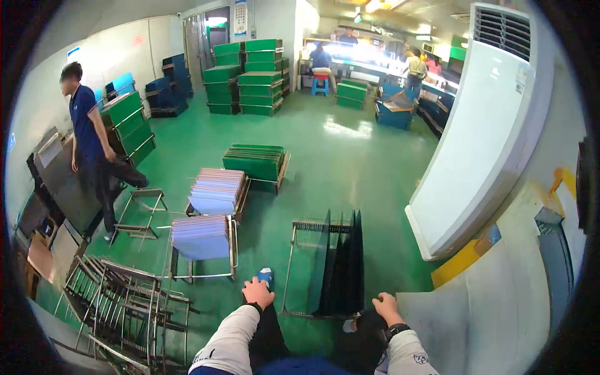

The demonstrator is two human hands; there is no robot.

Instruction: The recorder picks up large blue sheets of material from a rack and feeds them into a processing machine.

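Observation:
My left hand (257,292) rests on my left knee with its fingers spread, holding nothing. My right hand (385,306) lies over my other leg, its fingers loosely bent and apart, with nothing seen in it. Between my hands and just ahead stands a metal slotted rack (289,265) on the floor. Several dark panels (340,269) stand upright in its right part; neither hand touches them. Left of my left hand, a second rack (234,250) holds pale violet panels (200,237).
Behind it are more violet panels (215,189) and green panels (253,164) in racks. Bare racks (125,306) pile up at lower left. A person (90,131) walks at left. Green stacks (259,94) stand at the back. A white air conditioner (478,137) is at right.

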